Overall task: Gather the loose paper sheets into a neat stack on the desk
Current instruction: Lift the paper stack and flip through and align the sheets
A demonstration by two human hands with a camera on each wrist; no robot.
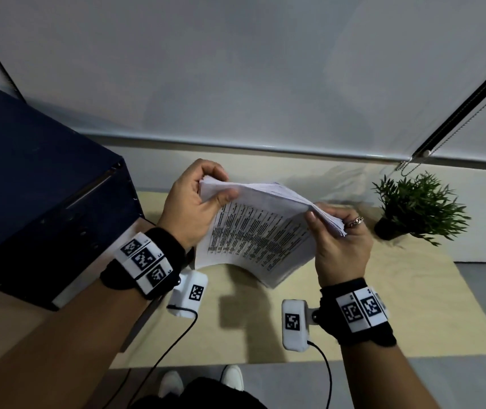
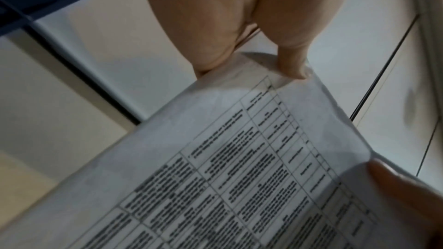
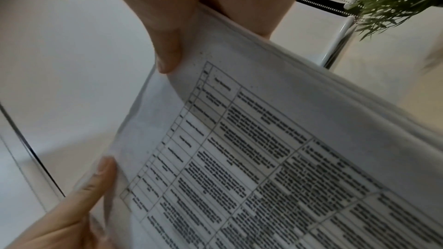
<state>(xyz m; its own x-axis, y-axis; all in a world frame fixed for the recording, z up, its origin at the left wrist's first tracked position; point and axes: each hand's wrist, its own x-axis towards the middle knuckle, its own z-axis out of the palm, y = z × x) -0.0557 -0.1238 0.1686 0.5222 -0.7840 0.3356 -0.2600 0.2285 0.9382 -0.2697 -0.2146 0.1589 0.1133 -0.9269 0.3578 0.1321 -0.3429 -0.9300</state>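
Observation:
A thick stack of printed paper sheets (image 1: 261,231) is held upright above the light wooden desk (image 1: 398,305), its lower edge bowed and just over the desktop. My left hand (image 1: 194,202) grips the stack's upper left corner, thumb on the printed face. My right hand (image 1: 339,240) grips the upper right corner, thumb in front, ringed fingers behind. The left wrist view shows the tabled page (image 2: 239,177) with my left thumb pressing its top edge. In the right wrist view the same sheets (image 3: 263,158) fan slightly under my right thumb, and the other hand's thumb pinches the far corner.
A dark blue box-like cabinet (image 1: 35,196) stands close on the left. A small potted green plant (image 1: 419,208) sits at the desk's back right. Behind the desk hangs a white roller blind (image 1: 236,69) with a bead chain (image 1: 407,166). Cables trail from the wrist cameras.

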